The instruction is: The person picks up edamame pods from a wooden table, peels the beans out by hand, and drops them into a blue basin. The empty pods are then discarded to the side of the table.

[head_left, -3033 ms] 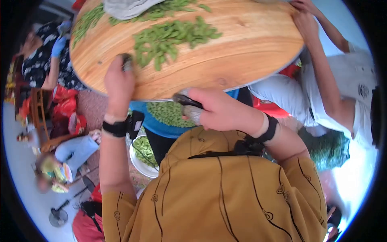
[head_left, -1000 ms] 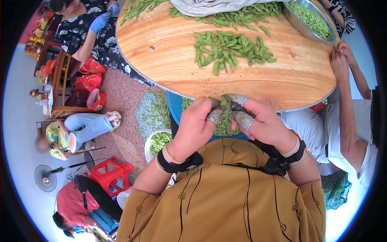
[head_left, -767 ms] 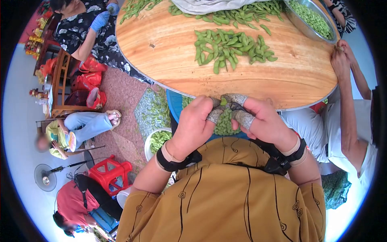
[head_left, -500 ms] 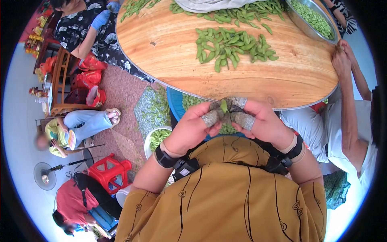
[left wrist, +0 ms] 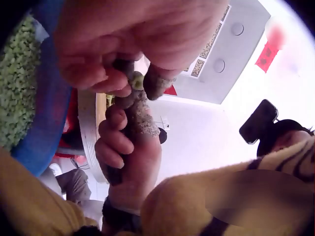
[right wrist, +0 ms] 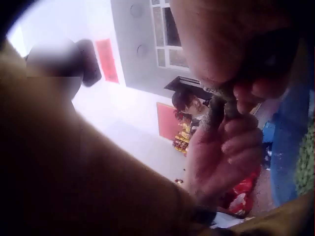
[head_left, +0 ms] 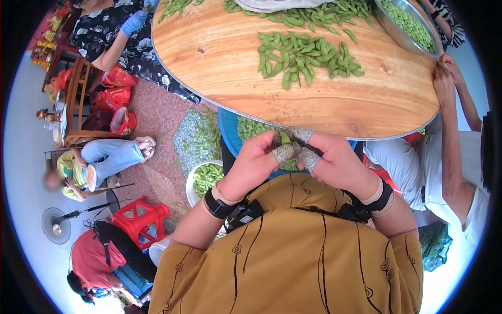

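Blue basin (head_left: 228, 125) lies below the near edge of the wooden table (head_left: 209, 73). Left hand (head_left: 251, 162) and right hand (head_left: 342, 159), apart 3 seconds ago, now meet at that edge, pinching 1 green pod (head_left: 285, 137); work on it is judged under way.

Table (head_left: 355, 107): wood grain, smooth, slight sheen. Bowl (head_left: 400, 39): bare metal, shiny. Tub (head_left: 227, 131): smooth plastic. Stool (head_left: 159, 213): glossy plastic. Shirt (head_left: 293, 256): matt cloth, smooth weave. Finger wraps (head_left: 284, 153): rough, grainy, fabric-looking. Glove (head_left: 134, 23): thin, rubbery-looking. Pods (head_left: 308, 57): matt, bumpy.
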The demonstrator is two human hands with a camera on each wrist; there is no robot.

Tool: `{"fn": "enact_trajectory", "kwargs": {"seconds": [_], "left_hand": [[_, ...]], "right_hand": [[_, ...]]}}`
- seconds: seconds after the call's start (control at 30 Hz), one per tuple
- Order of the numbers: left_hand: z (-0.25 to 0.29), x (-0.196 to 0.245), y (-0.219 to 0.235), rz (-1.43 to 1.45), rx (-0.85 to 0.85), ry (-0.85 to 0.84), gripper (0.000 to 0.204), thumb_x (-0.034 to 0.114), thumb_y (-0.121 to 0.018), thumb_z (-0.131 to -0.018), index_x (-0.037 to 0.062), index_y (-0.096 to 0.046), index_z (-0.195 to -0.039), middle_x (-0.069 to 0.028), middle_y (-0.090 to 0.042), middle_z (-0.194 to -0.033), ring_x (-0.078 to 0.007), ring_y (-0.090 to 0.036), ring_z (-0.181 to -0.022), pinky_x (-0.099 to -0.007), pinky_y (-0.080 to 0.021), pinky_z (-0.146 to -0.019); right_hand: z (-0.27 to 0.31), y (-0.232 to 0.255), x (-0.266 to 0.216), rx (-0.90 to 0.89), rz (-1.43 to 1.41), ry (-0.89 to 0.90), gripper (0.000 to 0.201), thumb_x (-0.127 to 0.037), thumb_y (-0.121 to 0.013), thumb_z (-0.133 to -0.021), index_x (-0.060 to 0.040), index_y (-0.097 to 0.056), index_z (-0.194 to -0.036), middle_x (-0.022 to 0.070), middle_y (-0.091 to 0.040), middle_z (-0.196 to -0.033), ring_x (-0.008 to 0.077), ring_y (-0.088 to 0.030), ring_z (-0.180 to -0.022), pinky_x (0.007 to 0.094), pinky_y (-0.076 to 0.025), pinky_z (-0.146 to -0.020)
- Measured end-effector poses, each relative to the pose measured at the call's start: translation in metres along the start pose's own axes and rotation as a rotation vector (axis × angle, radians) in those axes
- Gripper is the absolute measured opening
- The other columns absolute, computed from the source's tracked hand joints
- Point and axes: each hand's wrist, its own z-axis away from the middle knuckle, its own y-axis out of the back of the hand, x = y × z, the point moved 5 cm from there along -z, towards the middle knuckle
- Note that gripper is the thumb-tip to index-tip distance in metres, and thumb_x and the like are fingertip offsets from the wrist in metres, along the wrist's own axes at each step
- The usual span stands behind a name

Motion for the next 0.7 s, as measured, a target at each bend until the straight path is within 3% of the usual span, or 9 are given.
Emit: {"fn": "enact_trajectory", "kwargs": {"seconds": [0.07,0.13,0.23,0.27,0.33,0.4,0.43,0.47,0.7], "left_hand": [[-0.001,-0.002,0.003,-0.067,0.057,-0.022,0.008,0.011,-0.058,-0.089,0.0032,-0.057,-0.089,0.0004,-0.055,-0.075,-0.0082,-0.047,-0.060,-0.0234,-0.037,-0.054],[0.002,0.008,0.005,-0.978,0.229,-0.435,0.007,0.008,-0.058,-0.088,0.0017,-0.056,-0.087,-0.0011,-0.055,-0.071,-0.0096,-0.049,-0.059,-0.0241,-0.037,-0.053],[0.003,0.009,0.003,-0.946,0.274,-0.553,0.009,0.009,-0.053,-0.091,0.0016,-0.055,-0.087,-0.0034,-0.056,-0.071,-0.0121,-0.053,-0.060,-0.0259,-0.039,-0.053],[0.006,0.013,0.003,-0.947,0.270,-0.553,0.009,0.009,-0.053,-0.091,0.0016,-0.055,-0.087,-0.0034,-0.056,-0.071,-0.0121,-0.053,-0.060,-0.0259,-0.039,-0.053],[0.005,-0.003,0.009,-0.135,0.106,0.078,0.012,0.010,-0.048,-0.093,0.0015,-0.055,-0.089,-0.0052,-0.058,-0.076,-0.0137,-0.055,-0.062,-0.0280,-0.041,-0.053],[0.004,-0.015,0.008,0.082,0.077,0.124,0.014,0.011,-0.046,-0.094,0.0014,-0.055,-0.090,-0.0057,-0.058,-0.077,-0.0135,-0.055,-0.062,-0.0278,-0.043,-0.053],[0.003,-0.021,0.006,0.301,0.048,0.169,0.016,0.012,-0.044,-0.094,0.0012,-0.056,-0.092,-0.0062,-0.058,-0.079,-0.0132,-0.055,-0.062,-0.0275,-0.044,-0.054],[0.003,-0.021,0.005,0.301,0.050,0.167,0.016,0.012,-0.044,-0.094,0.0012,-0.056,-0.092,-0.0062,-0.058,-0.079,-0.0132,-0.055,-0.062,-0.0275,-0.044,-0.054],[0.011,0.000,0.004,-0.564,0.102,-0.017,0.023,-0.005,-0.048,-0.082,-0.0054,-0.055,-0.104,-0.0119,-0.058,-0.090,-0.0183,-0.066,-0.064,-0.0277,-0.052,-0.053]], "right_hand": [[-0.001,0.002,0.006,-0.009,0.147,-0.076,0.027,-0.003,-0.055,-0.077,-0.0022,-0.061,-0.104,0.0194,-0.060,-0.076,0.0303,-0.058,-0.064,0.0341,-0.047,-0.062],[-0.001,-0.001,0.008,0.021,0.158,-0.061,0.026,-0.003,-0.055,-0.077,-0.0023,-0.061,-0.103,0.0192,-0.059,-0.075,0.0309,-0.057,-0.063,0.0344,-0.047,-0.061],[-0.002,0.001,0.007,0.062,0.171,-0.048,0.025,-0.003,-0.054,-0.076,-0.0026,-0.061,-0.100,0.0190,-0.059,-0.073,0.0318,-0.057,-0.062,0.0348,-0.046,-0.060],[-0.002,0.002,0.007,0.074,0.173,-0.050,0.024,-0.003,-0.054,-0.076,-0.0028,-0.061,-0.100,0.0189,-0.059,-0.073,0.0323,-0.057,-0.063,0.0348,-0.046,-0.060],[-0.002,0.004,0.012,0.043,0.120,-0.111,0.023,-0.003,-0.055,-0.077,-0.0035,-0.062,-0.099,0.0185,-0.060,-0.074,0.0329,-0.058,-0.064,0.0356,-0.047,-0.060],[-0.003,0.000,0.020,0.006,0.071,-0.167,0.022,-0.004,-0.056,-0.077,-0.0043,-0.062,-0.098,0.0181,-0.061,-0.075,0.0336,-0.060,-0.065,0.0364,-0.047,-0.060],[-0.003,-0.002,0.018,0.067,0.252,0.061,0.023,-0.005,-0.057,-0.076,-0.0053,-0.063,-0.098,0.0167,-0.061,-0.075,0.0333,-0.060,-0.066,0.0374,-0.048,-0.061],[0.000,-0.005,0.011,0.126,0.431,0.289,0.023,-0.005,-0.059,-0.076,-0.0064,-0.063,-0.099,0.0153,-0.061,-0.075,0.0330,-0.061,-0.067,0.0385,-0.048,-0.061],[0.005,-0.006,0.016,0.166,0.657,0.342,0.032,-0.007,-0.062,-0.074,-0.0083,-0.061,-0.106,0.0117,-0.059,-0.075,0.0331,-0.060,-0.071,0.0417,-0.049,-0.062]]}}
